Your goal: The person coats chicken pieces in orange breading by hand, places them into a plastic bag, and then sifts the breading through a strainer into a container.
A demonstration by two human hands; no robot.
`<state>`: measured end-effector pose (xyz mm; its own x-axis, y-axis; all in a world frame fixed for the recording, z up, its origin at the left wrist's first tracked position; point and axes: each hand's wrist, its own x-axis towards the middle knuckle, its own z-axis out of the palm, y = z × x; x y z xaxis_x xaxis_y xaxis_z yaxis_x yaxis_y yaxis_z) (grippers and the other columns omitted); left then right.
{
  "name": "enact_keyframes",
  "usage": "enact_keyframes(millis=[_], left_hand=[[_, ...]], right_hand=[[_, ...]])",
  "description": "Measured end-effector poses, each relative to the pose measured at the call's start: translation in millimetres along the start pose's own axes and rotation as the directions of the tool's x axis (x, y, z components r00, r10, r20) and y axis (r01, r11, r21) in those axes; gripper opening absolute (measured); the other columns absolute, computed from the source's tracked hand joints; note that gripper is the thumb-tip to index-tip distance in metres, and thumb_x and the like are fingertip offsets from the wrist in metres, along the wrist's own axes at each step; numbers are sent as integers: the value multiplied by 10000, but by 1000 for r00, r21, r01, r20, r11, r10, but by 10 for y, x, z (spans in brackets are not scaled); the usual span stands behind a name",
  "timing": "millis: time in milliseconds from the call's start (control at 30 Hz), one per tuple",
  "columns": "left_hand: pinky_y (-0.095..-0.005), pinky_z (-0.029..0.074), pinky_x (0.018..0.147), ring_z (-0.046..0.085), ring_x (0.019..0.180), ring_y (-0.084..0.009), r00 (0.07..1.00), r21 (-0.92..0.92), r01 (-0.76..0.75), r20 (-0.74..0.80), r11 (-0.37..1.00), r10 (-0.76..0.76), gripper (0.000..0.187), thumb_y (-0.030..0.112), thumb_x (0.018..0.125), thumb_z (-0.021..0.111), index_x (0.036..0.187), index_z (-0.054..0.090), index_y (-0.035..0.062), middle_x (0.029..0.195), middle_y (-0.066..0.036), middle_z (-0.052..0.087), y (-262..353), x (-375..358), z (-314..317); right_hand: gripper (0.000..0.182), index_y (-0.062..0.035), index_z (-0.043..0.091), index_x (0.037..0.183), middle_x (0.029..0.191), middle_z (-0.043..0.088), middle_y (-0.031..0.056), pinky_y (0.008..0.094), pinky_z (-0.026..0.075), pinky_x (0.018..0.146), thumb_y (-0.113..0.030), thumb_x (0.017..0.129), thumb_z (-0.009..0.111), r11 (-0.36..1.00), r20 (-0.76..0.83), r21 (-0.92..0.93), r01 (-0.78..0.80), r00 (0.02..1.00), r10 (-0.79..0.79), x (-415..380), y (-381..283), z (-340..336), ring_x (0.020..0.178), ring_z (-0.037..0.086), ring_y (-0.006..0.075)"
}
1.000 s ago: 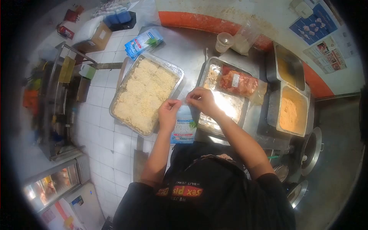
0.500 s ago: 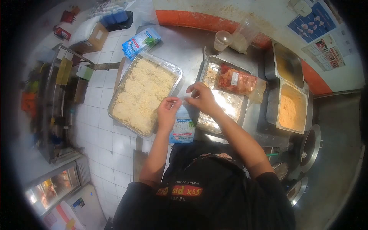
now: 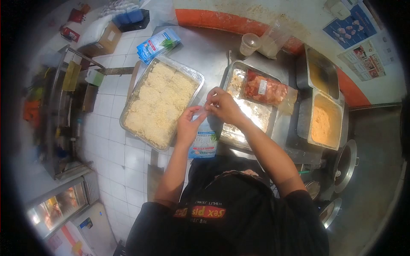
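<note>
My left hand and my right hand meet over the strip of steel between two trays. Both have their fingers closed in a pinch on a thin clear plastic glove, mostly hidden by the fingers. Just below them lies a blue and white packet of plastic gloves, at the table's front edge. To the left is a metal tray filled with pale, crumb-coated food. On the right, a second tray carries a sealed bag of red marinated meat.
Two deep steel pans stand at the right, one with orange-tan powder, the other with yellowish liquid. At the back are a clear cup, a plastic bag and more blue packets. Round pots sit lower right.
My right hand has come in closer to my left, and its fingers have closed on the clear plastic. The trays and packets stay where they were.
</note>
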<state>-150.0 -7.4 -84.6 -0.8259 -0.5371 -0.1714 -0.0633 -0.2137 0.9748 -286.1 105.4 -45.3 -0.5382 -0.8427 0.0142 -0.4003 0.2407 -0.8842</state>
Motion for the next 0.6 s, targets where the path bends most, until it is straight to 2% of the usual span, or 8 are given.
enact_keyframes(millis=[67,167,233,300,367,433,533,600], left_hand=[[-255,433,899,548,1023,-135,989,-58,133,66,989,-129,383,-3,819,664,1173,522,-46,1110,-105,592,43,14,-1],[-267,437,888,553,1023,-139,987,-43,138,88,990,-134,416,55,816,686,1193,529,-28,1090,-89,602,-28,51,-32],[-262,435,894,547,1033,-136,982,-32,149,124,988,-144,430,27,813,673,1208,513,-29,1119,-87,592,-42,86,-73],[-258,434,899,542,1043,-133,975,-20,161,161,987,-156,445,-1,810,661,1223,497,-30,1149,-84,583,14,108,-81],[-263,425,914,528,1070,-133,949,-106,225,251,969,-193,467,-2,798,657,1236,496,-6,1176,-70,567,203,117,-59],[-266,417,924,517,1089,-136,935,-142,251,293,958,-201,492,-1,788,661,1249,490,2,1191,-65,557,188,172,-57],[-276,418,926,512,1097,-139,922,-159,244,345,957,-178,498,-22,773,649,1245,495,17,1178,-47,557,114,202,-53],[-283,427,919,516,1087,-140,923,-141,212,356,967,-150,482,-43,769,633,1228,506,24,1151,-34,568,102,195,-26]], right_hand=[[66,-11,662,821,951,549,77,298,464,669,-75,805,667,998,-43,54,-42,998,45,11,-60,-13,757,586,170],[63,-22,668,839,869,566,62,289,445,644,-77,808,672,987,-31,114,-113,993,118,16,-72,-21,732,569,146],[76,-25,669,858,791,574,47,273,433,637,-78,803,677,983,-65,117,-141,987,149,7,-56,-9,709,551,131],[90,-23,669,867,785,584,50,275,433,639,-84,802,675,985,-76,108,-132,987,141,8,-45,-1,704,548,132],[103,-20,669,876,779,595,52,277,434,640,-91,801,673,987,-88,100,-124,987,133,10,-35,7,699,546,132],[124,-19,672,882,788,611,61,282,434,658,-107,795,674,970,-35,175,-169,984,177,31,-33,3,695,539,137],[147,-19,674,897,803,631,73,282,452,682,-120,790,673,989,-7,37,-145,989,146,41,-70,-60,723,568,135],[142,-14,675,904,815,638,68,271,458,688,-108,797,665,991,4,48,-126,992,126,64,-43,-86,739,579,127]])
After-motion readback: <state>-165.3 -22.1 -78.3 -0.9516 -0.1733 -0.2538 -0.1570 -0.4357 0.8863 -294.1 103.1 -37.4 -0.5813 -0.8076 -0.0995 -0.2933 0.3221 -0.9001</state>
